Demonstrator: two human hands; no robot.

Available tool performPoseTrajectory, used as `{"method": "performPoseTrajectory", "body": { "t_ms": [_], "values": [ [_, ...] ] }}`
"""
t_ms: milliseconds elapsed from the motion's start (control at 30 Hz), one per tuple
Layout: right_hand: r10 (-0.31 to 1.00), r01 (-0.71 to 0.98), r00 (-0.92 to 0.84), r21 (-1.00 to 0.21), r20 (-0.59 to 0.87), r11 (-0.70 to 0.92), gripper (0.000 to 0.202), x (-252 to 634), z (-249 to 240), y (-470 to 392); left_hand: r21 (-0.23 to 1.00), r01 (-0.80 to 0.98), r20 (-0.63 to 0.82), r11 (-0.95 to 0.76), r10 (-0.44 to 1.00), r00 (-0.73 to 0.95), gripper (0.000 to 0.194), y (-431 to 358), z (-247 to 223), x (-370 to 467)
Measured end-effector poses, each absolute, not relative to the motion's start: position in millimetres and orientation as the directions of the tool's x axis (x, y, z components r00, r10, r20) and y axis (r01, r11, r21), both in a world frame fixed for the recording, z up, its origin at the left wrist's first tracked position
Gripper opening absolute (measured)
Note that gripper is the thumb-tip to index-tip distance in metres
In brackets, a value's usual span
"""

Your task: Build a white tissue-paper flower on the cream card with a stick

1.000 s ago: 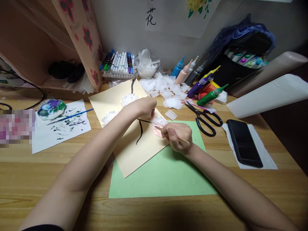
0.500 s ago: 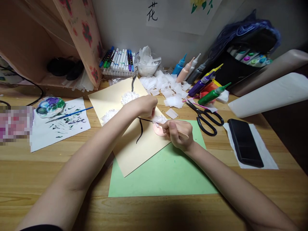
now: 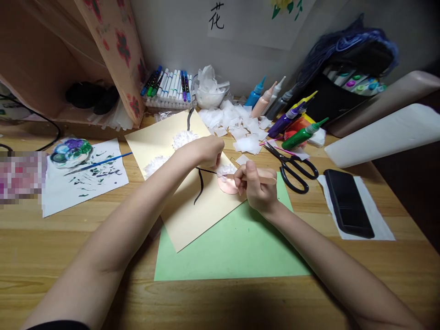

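Right hand (image 3: 256, 185) pinches slim stick (image 3: 265, 177) over pink circle (image 3: 227, 185). Left hand (image 3: 211, 152), fingers curled, at ruffled white tissue (image 3: 226, 169); contents unclear.

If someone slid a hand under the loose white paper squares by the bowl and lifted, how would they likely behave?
The white paper squares look thin and slightly see-through, so they would probably feel very light and bend easily. Lying loose in an overlapping heap beside the bowl, they would likely scatter rather than lift as one piece.
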State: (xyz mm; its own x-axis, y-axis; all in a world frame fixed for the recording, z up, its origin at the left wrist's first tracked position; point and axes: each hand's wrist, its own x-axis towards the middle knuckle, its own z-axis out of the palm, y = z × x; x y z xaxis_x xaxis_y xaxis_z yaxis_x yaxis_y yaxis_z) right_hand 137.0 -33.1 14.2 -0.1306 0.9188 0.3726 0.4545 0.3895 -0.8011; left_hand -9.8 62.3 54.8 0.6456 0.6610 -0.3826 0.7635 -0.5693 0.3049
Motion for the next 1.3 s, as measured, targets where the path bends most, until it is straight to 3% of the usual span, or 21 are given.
{"method": "performPoseTrajectory", "body": {
  "t_ms": [200,500,733,933,1067,1300],
  "values": [
    [0.879,0.559,-0.192,-0.688,0.436,0.463,0.055,136,15,-35,0.305,0.768,-0.376,-0.564,0.669,0.641,0.028,62,56,-10],
    [0.942,0.508,-0.124,-0.796,0.311,0.329,0.057,132,19,-27,0.281,0.753,-0.353,-0.595,0.665,0.658,0.026,62,53,-10],
    [0.943,0.525,-0.157,-0.783,0.295,0.332,0.058,131,28,-25,0.254,0.765,-0.379,-0.591,0.667,0.641,0.027,62,56,-9],
    [0.848,0.573,-0.264,-0.632,0.46,0.521,0.055,135,27,-33,0.277,0.78,-0.396,-0.561,0.673,0.625,0.025,62,55,-9],
    [0.825,0.612,-0.311,-0.564,0.472,0.554,0.054,135,24,-32,0.289,0.78,-0.391,-0.555,0.675,0.626,0.024,62,53,-10],
    [0.911,0.554,-0.2,-0.725,0.361,0.409,0.056,137,22,-29,0.38,0.757,-0.416,-0.531,0.632,0.653,0.026,67,66,-21]
  ]
}}
